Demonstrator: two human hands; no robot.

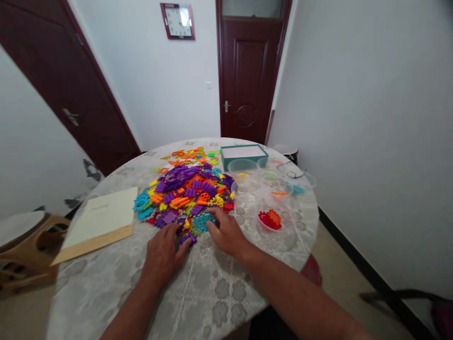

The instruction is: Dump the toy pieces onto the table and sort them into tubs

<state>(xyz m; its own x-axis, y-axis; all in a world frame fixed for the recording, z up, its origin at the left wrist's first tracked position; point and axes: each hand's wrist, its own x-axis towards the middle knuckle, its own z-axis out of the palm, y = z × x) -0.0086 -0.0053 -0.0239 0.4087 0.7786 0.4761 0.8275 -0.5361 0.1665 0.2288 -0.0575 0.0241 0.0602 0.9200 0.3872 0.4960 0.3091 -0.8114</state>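
A heap of colourful plastic building pieces (189, 186), mostly purple, orange, yellow and teal, covers the middle of the table. At its near right edge, my right hand (228, 233) has its thumb and forefinger closed on the edge of a flat teal toothed piece (201, 222). My left hand (163, 250) rests at the near left of the heap, fingers apart, holding nothing I can see. Its thumb is by a small purple ridged piece (188, 239), and its fingertips reach the purple pieces at the heap's edge.
Several clear plastic tubs stand on the right; one tub (272, 231) holds red and orange pieces. Behind them is a green-edged box (244, 157). A pale sheet or folder (106, 212) lies at the left. More orange and yellow pieces (187, 155) are spread behind the heap.
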